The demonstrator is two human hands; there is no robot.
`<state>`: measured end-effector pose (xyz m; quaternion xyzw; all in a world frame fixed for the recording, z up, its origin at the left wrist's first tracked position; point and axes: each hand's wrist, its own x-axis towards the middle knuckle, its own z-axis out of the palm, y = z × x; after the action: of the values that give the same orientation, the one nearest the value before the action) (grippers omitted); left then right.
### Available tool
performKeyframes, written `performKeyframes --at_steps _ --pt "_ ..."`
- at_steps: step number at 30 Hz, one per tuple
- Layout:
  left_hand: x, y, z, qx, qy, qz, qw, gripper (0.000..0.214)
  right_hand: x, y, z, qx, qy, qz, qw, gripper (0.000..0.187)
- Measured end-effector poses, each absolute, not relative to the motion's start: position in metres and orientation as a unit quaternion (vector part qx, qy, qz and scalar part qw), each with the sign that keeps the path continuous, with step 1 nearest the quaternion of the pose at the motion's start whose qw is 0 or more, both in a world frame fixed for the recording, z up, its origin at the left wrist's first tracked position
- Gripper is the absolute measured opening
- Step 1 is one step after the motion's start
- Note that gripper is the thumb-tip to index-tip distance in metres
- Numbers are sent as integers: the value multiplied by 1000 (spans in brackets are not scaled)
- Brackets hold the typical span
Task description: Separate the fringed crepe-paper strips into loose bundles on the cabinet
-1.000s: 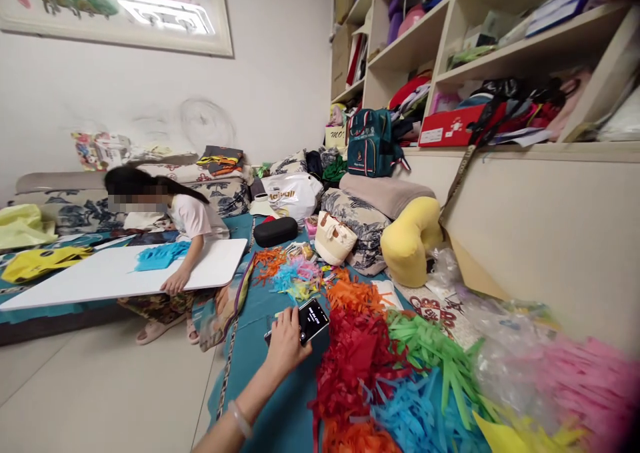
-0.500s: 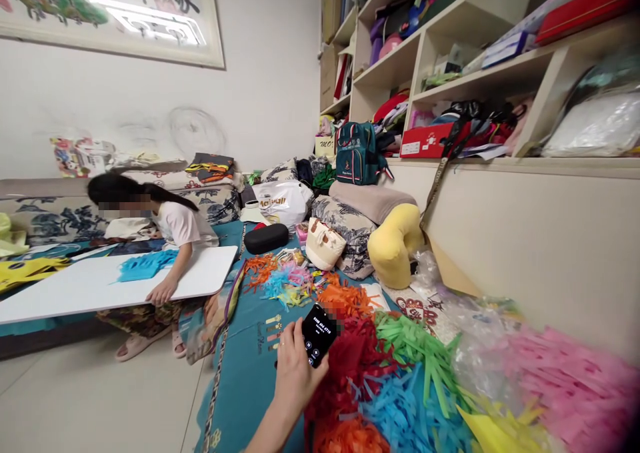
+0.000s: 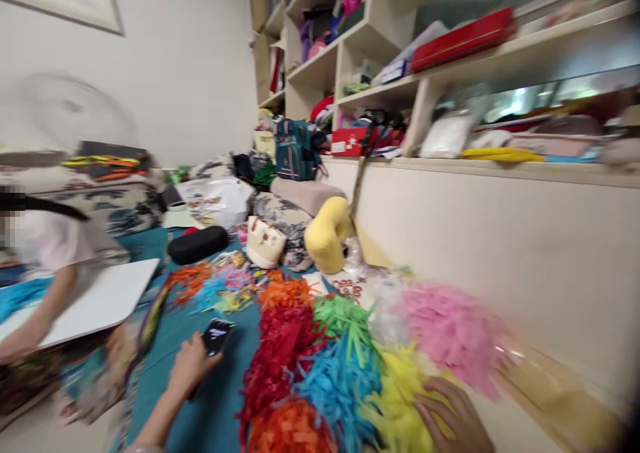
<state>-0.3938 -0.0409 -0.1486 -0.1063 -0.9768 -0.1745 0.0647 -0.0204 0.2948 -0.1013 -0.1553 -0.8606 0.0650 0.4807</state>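
Note:
My left hand (image 3: 189, 365) is closed around a smartphone (image 3: 218, 336) with its screen lit, held above the teal bed cover. At the lower right, my right hand (image 3: 453, 418) has its fingers stretched out and apart, at the edge of a pile of yellow shredded strips (image 3: 395, 399). Whether its fingertips touch the strips I cannot tell. Bunches of blue (image 3: 337, 386), red (image 3: 280, 353), green (image 3: 347, 316) and orange strips (image 3: 290, 429) lie between my hands. Beyond my right hand is a pink bunch (image 3: 450, 333).
On the left a person in a white top (image 3: 55, 239) leans over a white board (image 3: 113, 299). Further back are a black case (image 3: 199, 245), a cream bag (image 3: 265, 243), a yellow cushion (image 3: 323, 243) and a backpack (image 3: 294, 151). Shelves (image 3: 380, 96) line the right wall.
The view has swung to the right, showing more shelf. My right hand has come into view by the yellow strips. My left hand still holds the phone, now lying further left in the picture.

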Motion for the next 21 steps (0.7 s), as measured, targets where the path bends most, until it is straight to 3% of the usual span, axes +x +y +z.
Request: performKeyframes --at_steps 5,8,9,13,17,21 --pt "-390 -9 -144 -92 -986 -136 36 52 -19 276 -78 -164 -859 76 479 23" --pt "-341 43 -113 -296 -917 -250 102 47 -18 270 -68 -182 -863 98 462 26" --pt "-317 62 -100 -393 -858 -319 83 43 -17 270 -66 -185 -864 104 457 27" --pt "-215 128 -55 -584 -704 -403 -25 23 -14 275 -58 -184 -869 108 447 30" --pt "-156 159 -38 -633 -661 -399 -60 23 -12 275 -47 -163 -878 101 439 24" --pt "-150 168 -40 -649 -641 -407 -39 9 -12 269 -31 -139 -885 87 436 18"
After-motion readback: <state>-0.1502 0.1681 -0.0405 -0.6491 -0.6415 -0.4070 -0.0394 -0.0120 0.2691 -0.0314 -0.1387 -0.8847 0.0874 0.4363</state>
